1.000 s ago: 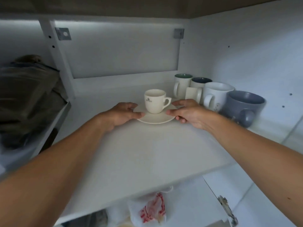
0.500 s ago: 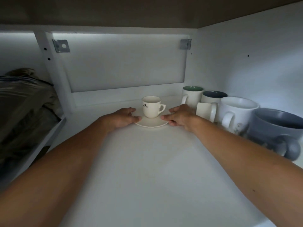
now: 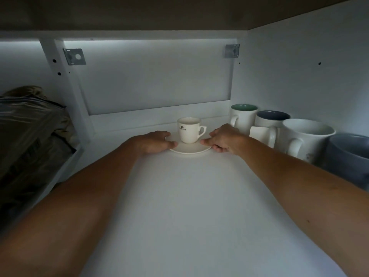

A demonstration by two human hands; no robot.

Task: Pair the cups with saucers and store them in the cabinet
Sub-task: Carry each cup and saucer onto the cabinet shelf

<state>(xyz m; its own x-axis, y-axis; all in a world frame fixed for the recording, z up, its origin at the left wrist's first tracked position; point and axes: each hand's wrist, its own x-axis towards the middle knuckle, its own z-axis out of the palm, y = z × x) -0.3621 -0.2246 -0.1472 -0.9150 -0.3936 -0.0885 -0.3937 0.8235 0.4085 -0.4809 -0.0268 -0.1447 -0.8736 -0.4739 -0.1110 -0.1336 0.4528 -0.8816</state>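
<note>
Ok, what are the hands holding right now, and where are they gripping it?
The saucer under the cup: left hand and right hand pinch its opposite rims.

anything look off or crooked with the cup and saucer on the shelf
Nothing stands out. The cup stands upright, centred on its saucer, with the left hand and right hand each holding the rim.

Cup (image 3: 188, 129) is sitting on saucer (image 3: 190, 149), on the cabinet shelf (image 3: 189, 206) near the back. Left hand (image 3: 154, 141) and right hand (image 3: 224, 139) are flanking the saucer, touching its rim. Mugs (image 3: 279, 132) are standing in a row along the right.
</note>
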